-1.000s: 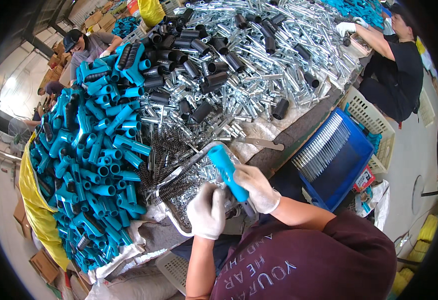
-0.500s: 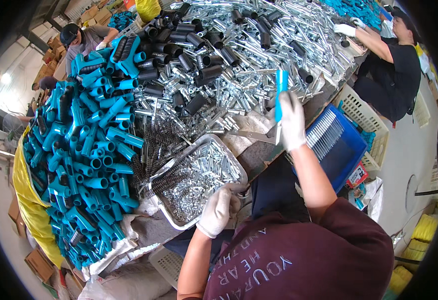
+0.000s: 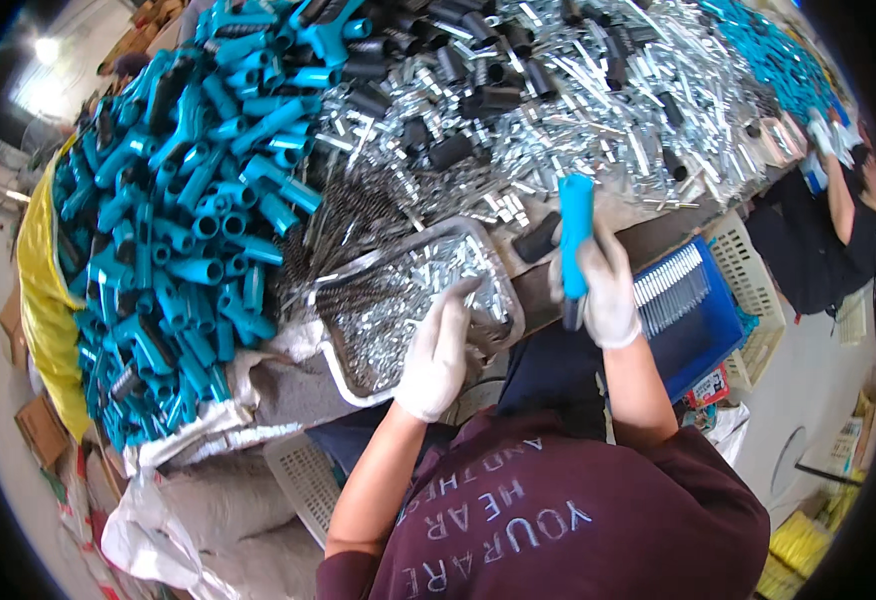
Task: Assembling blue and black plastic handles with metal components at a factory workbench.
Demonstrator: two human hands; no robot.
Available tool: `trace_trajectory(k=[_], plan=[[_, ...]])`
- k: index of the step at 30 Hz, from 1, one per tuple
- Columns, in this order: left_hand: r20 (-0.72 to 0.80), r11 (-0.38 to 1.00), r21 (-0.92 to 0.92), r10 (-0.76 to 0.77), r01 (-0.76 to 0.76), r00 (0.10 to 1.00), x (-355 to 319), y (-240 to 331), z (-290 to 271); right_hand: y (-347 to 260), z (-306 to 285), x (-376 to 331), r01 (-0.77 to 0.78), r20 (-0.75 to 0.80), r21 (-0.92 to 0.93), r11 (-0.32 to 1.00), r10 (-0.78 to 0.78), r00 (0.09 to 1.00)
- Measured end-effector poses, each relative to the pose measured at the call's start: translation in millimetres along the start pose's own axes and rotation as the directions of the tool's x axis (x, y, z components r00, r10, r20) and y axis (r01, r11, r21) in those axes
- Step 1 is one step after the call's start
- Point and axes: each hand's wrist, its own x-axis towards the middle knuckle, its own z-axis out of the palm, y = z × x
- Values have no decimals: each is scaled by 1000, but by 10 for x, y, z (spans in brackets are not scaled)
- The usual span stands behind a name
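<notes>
My right hand (image 3: 610,290), in a white glove, is closed around a teal plastic handle (image 3: 576,225) held upright over the bench's near edge. A dark piece (image 3: 536,238) shows just left of the handle, and I cannot tell whether it is joined to it. Another dark end pokes out below the handle. My left hand (image 3: 436,355), also gloved, has its fingers stretched out over the near right part of a metal tray (image 3: 343,385). The tray holds small silvery parts (image 3: 383,340) and dark springs (image 3: 353,300). Nothing shows in that hand.
A large heap of teal handles (image 3: 173,235) fills the left. Black sleeves (image 3: 448,150) and silvery metal rods (image 3: 598,130) cover the back of the bench. Right of me stand a blue tray (image 3: 703,335) with rows of metal pieces and a cream crate (image 3: 758,300). A co-worker (image 3: 823,235) is at the far right.
My left hand has gone from a curled fist at the tray's edge to stretched fingers above it. My right hand still holds the teal handle, now lower; the long metal piece beside it no longer shows.
</notes>
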Motion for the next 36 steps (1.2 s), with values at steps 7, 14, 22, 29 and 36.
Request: trace_trajectory(k=[7,14,22,29,36], plan=[[-159,840,487,356,-241,921,-10,147,-1,229,351,-340,-242,205,271,931,190,960],[-137,827,487,389,-280,911,-111,271,-207,150,268,-311,-440,361,206,874,350,864],[-308,933,281,308,-224,900,-199,314,-443,28,180,-346,-488,509,-170,856,500,701],[-149,954,-105,263,-279,953,-128,157,-167,72,568,-433,-417,511,-379,826,562,650],[-188,937,110,348,-333,918,-221,200,-196,134,655,-454,-473,520,4,881,402,754]])
